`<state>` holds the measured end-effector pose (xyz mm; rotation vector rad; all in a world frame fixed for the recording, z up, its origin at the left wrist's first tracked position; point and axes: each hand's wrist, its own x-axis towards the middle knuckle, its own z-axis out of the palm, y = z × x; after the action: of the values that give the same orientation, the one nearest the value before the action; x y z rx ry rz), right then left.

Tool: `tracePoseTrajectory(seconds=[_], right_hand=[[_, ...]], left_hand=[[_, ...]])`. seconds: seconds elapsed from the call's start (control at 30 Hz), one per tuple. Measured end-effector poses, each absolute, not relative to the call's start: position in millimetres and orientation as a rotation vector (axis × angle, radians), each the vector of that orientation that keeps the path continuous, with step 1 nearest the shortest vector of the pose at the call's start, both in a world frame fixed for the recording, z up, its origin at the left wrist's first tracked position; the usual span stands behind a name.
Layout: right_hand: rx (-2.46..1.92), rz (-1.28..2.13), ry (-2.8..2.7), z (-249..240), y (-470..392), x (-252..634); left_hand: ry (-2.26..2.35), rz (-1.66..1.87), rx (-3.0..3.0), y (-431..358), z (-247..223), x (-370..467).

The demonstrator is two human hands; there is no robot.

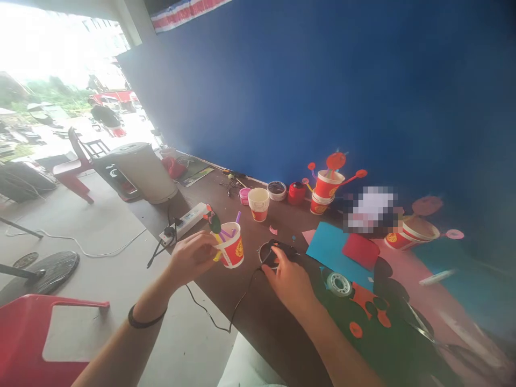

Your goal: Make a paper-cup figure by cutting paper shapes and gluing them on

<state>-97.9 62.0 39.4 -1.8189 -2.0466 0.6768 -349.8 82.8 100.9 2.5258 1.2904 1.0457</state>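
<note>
My left hand point(194, 255) is closed at the left side of a red and white paper cup point(234, 252), gripping it near a yellow straw. Purple straws point(229, 233) stick out of this cup, and a dark green disc point(215, 221) stands by its rim. My right hand point(291, 279) has its thumb and index finger on a black corded hot glue gun point(282, 248), which lies over a round ring-shaped object point(266, 252) on the table. Its thin cord point(231, 322) hangs toward the table's near edge.
Stacked paper cups point(259, 203), a red yarn spool point(296, 193) and cups with straw decorations point(328, 185) stand along the blue wall. Blue paper point(328, 244), a tape roll point(338, 284), orange scraps point(368, 301) and scissors point(421, 325) lie right. A power strip point(185, 220) sits left.
</note>
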Motion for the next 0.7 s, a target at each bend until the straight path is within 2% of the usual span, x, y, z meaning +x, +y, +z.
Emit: tracePoseTrajectory(seconds=[0.17, 0.5, 0.63, 0.7], right_hand=[[-2.05, 0.606, -2.119, 40, 94, -118], [-2.019, 0.808, -1.836, 34, 88, -100], [-1.871, 0.948, -1.65, 26, 58, -56], [-1.552, 1.082, -1.335, 20, 37, -32]], left_hand=[[1.211, 0.98, 2.586, 89, 91, -324], [1.093, 0.999, 2.751, 96, 97, -297], [1.162, 1.011, 2.672, 94, 94, -289], [1.158, 1.005, 2.642, 93, 93, -279]])
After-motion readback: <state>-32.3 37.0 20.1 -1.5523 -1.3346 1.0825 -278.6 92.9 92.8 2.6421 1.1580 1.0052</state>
